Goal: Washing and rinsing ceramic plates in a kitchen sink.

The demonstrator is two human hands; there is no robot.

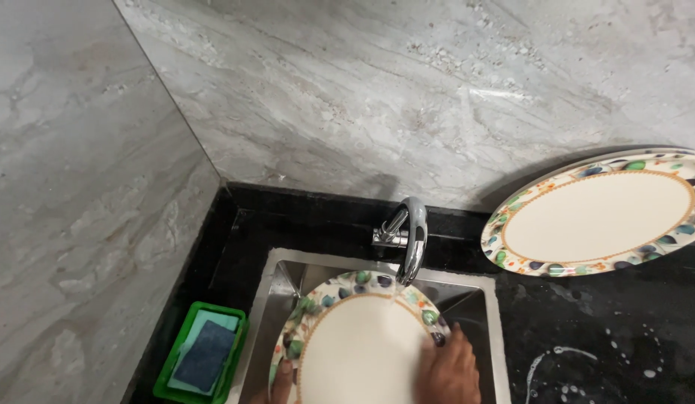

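Plate [362,352] under faucet [411,236] — sponge tray [201,357] beside

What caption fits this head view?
Both hands, left hand and right hand, hold a floral-rimmed plate under the running tap.

Tap [408,236] polished chrome metal; sink [281,288] brushed steel; plates [362,352] glossy glazed; countertop [586,322] glossy black stone; tray [179,337] green plastic.

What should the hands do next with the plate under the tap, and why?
Probably turn the plate a little. Water from the tap lands only near its top rim, while the right hand rubs the right side and the left hand holds the left edge, so the rest looks unrinsed.
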